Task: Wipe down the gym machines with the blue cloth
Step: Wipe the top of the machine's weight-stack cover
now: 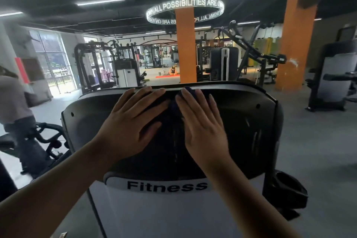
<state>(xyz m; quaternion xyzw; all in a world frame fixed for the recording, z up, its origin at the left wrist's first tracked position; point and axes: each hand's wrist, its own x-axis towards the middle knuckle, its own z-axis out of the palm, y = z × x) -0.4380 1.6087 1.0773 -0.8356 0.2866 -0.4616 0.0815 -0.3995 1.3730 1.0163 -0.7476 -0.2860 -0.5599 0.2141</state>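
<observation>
Pressing down with straight fingers, the right hand (201, 121) pins the cloth (187, 89) to the machine (241, 121) on its black top cover, near the far edge. The left hand (133, 121) lies flat just left of it, fingers spread wide. A white panel (154, 208) nearer reads "Fitness".

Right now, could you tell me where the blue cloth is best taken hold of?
Probably the bunched fold of the blue cloth showing left of the right hand, pinched from the left; the rest lies pinned flat under that palm on the machine's black cover.
</observation>
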